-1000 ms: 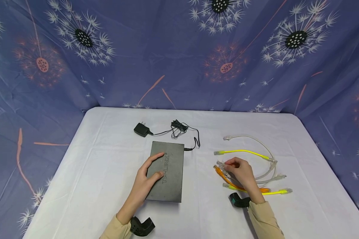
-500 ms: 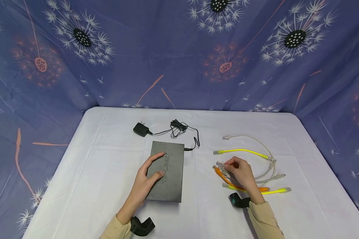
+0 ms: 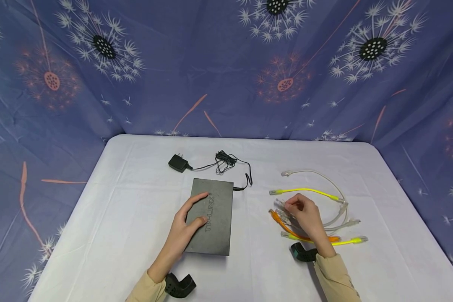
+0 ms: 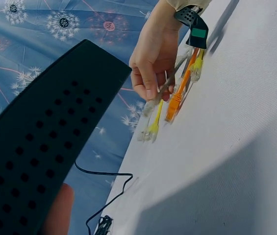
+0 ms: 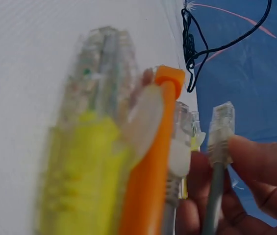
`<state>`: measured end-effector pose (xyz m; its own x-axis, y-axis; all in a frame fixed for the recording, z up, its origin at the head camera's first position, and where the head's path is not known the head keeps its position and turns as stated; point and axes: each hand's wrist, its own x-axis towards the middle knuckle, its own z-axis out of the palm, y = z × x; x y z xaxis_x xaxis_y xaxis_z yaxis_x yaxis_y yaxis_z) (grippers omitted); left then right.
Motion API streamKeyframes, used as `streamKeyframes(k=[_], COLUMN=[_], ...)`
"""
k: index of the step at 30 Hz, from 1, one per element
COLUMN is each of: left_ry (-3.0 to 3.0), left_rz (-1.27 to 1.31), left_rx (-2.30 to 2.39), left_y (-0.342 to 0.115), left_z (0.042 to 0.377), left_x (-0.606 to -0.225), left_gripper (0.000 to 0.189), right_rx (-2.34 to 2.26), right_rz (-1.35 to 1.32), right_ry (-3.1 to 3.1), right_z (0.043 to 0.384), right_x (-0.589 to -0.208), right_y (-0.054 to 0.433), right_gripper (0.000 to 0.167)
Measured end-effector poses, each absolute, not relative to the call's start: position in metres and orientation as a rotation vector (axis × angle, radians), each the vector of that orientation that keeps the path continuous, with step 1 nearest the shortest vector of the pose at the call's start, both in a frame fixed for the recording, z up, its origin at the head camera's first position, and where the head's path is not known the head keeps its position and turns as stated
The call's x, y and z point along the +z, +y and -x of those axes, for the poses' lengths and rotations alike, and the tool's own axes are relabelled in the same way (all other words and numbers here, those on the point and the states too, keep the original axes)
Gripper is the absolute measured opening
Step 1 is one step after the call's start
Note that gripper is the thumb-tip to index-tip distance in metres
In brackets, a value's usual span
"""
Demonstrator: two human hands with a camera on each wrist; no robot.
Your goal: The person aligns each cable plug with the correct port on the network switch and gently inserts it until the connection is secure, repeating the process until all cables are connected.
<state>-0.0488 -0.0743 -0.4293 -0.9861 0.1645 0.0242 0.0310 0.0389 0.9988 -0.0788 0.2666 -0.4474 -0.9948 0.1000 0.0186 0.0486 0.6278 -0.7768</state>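
My left hand (image 3: 185, 222) grips the left side of a dark grey TP-Link network switch (image 3: 220, 226), thumb and index finger lying on its top. In the left wrist view the vented side (image 4: 50, 137) of the switch fills the left, with one finger (image 4: 62, 208) showing at its edge. On the right, my right hand (image 3: 305, 216) pinches a grey network cable (image 5: 218, 161) just behind its clear plug (image 5: 223, 117). That plug is raised over the other cable ends. An orange cable (image 3: 277, 218) and a yellow cable (image 3: 356, 240) lie beneath and beside this hand.
A black power adapter (image 3: 178, 163) with a bundled cord (image 3: 224, 159) lies behind the switch, its lead joined to the switch's far right corner. Another yellow cable (image 3: 305, 190) and a pale cable (image 3: 324, 178) lie beyond the right hand on the white-covered table (image 3: 136, 201).
My right hand has risen slightly and away from me, lifting the grey cable's plug off the other cable ends. The left hand and switch have hardly moved.
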Motion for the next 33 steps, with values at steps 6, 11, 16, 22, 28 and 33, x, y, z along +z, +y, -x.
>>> streamKeyframes(k=[6, 11, 16, 22, 28, 33], left_ry=[2.196, 2.201, 2.2, 2.192, 2.191, 2.186], left_rz=[-0.213, -0.208, -0.198, -0.193, -0.198, -0.199], left_rx=[2.104, 2.1, 2.1, 2.106, 2.109, 2.109], left_y=[-0.074, -0.073, -0.073, -0.072, -0.072, -0.071], left_z=[0.049, 0.049, 0.048, 0.049, 0.049, 0.049], left_x=[-0.429, -0.429, -0.43, -0.43, -0.43, -0.429], left_gripper=[0.057, 0.057, 0.057, 0.057, 0.057, 0.057], right_rx=[1.378, 1.436, 1.417, 1.398, 1.406, 1.432], right_rz=[0.119, 0.123, 0.13, 0.122, 0.091, 0.071], right_ry=[-2.691, -2.657, -2.649, -2.598, -2.531, -2.49], right_z=[0.078, 0.077, 0.076, 0.074, 0.072, 0.07], right_x=[-0.443, -0.439, -0.434, -0.43, -0.423, -0.414], right_y=[0.266, 0.264, 0.261, 0.256, 0.251, 0.245], right_gripper=[0.006, 0.006, 0.006, 0.005, 0.005, 0.006])
